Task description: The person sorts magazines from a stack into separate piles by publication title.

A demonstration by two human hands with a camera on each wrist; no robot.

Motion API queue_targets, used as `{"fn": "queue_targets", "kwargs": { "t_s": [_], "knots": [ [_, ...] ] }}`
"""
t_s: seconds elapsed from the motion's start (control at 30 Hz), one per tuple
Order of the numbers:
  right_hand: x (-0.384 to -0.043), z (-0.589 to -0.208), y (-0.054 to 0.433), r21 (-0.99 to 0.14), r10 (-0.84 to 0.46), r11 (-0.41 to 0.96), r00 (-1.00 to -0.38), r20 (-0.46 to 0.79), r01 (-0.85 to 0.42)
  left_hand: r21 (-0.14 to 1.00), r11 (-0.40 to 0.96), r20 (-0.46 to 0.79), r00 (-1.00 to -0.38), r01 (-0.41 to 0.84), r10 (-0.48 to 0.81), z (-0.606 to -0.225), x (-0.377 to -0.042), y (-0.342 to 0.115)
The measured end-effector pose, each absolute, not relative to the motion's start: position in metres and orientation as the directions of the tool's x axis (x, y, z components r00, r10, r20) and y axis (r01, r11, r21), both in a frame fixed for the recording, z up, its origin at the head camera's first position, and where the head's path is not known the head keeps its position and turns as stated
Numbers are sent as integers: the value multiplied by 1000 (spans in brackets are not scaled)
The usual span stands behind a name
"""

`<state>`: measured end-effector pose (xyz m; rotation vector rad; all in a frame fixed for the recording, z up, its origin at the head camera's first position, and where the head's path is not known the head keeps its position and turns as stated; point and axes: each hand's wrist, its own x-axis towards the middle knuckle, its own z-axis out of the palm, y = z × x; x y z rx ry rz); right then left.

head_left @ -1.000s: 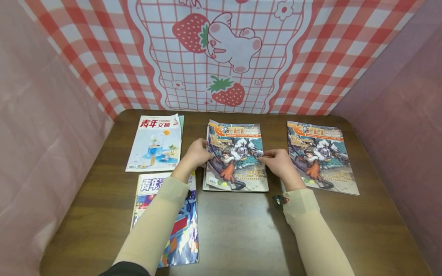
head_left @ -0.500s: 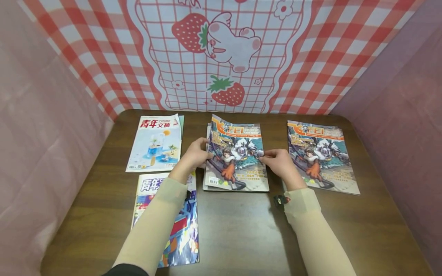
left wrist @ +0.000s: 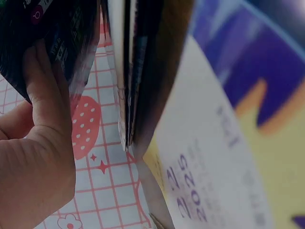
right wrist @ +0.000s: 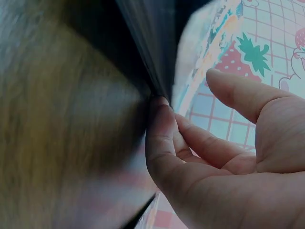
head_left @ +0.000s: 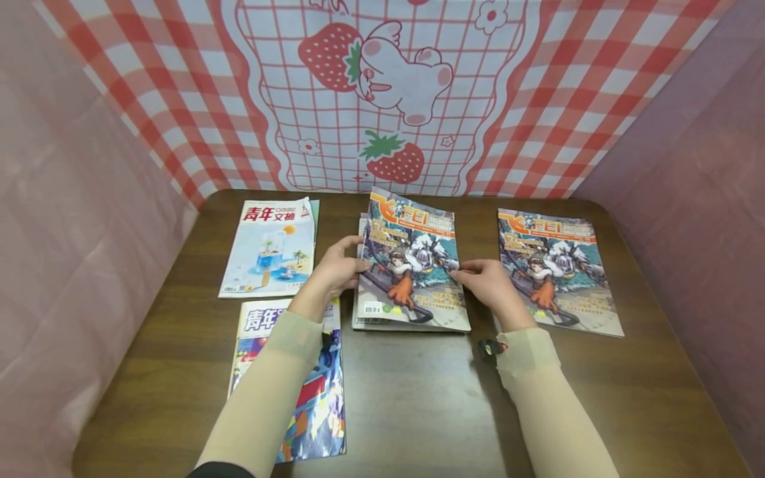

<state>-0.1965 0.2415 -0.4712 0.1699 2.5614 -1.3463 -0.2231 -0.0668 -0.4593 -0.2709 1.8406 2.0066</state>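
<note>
A magazine (head_left: 418, 265) with an orange title and a figure in red gloves tops a small pile of magazines (head_left: 360, 312) at mid-table. My left hand (head_left: 340, 267) pinches its left edge, thumb over the cover; in the left wrist view the fingers go under the raised cover. That side is tilted up and its upper left corner stands off the pile. My right hand (head_left: 485, 282) holds the right edge, and in the right wrist view bent fingertips (right wrist: 162, 112) meet the page edges. A matching magazine (head_left: 558, 269) lies to the right of that hand.
At the back left lies a white magazine (head_left: 269, 249) with a beach picture. A colourful purple-titled magazine (head_left: 317, 398) lies in front of it, partly under my left forearm. A checked strawberry cloth (head_left: 394, 86) hangs behind the wooden table (head_left: 412, 405).
The left side of the top magazine has risen, its upper left corner going up and away from the pile. The whole magazine has shifted slightly right, with both hands still at its edges.
</note>
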Motion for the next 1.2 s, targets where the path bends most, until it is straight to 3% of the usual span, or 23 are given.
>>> {"fn": "queue_targets", "kwargs": {
  "t_s": [0.47,1.2],
  "knots": [
    [-192,-471,258,-851,-4,452,-954,-301,267,898,-169,-372,-905,-407,204,-456,-219,-53],
    [-166,-462,296,-885,67,383,-963,-260,266,893,-174,-372,-898,-415,233,-458,-224,-13]
  ]
}}
